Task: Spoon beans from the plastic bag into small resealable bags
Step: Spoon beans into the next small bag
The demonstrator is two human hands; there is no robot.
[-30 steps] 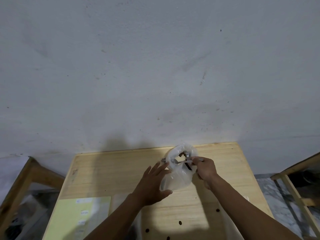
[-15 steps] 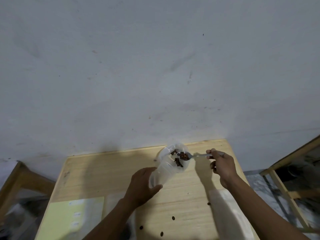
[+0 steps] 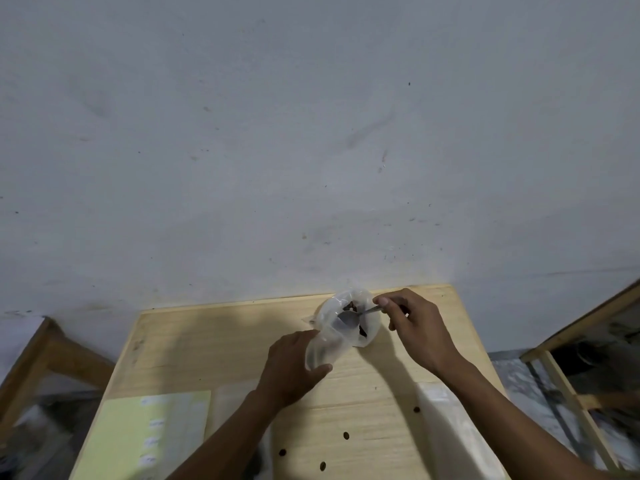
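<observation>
Both hands are working over the far end of the wooden counter (image 3: 214, 341), close to the grey wall (image 3: 311, 133). Left hand (image 3: 291, 367) is curling round the lower part of a small clear bag (image 3: 341, 336), thumb on the near side and fingers wrapping the far side, holding it tilted so its round open mouth is facing up and toward the wall. Right hand (image 3: 417, 329) is pinching the handle of a metal spoon (image 3: 349, 318) between thumb and fingertips, the rest of the fingers folding in behind. The spoon's bowl is sitting inside the mouth of the bag, and the handle is running out over the bag's right rim to the hand. A few dark brown beans (image 3: 351, 306) are lying inside the bag, some at the far edge of the opening and some just below the spoon's bowl; whether the bowl is carrying any is not clear. Four loose dark beans are lying scattered on the bare wood nearer the person, one of them (image 3: 416, 409) just beside a flat clear plastic bag (image 3: 446, 424) that is lying under the right forearm. A pale yellow sheet (image 3: 138, 434) with small white labels is lying at the near left corner of the counter, and wooden frames are standing on either side.
</observation>
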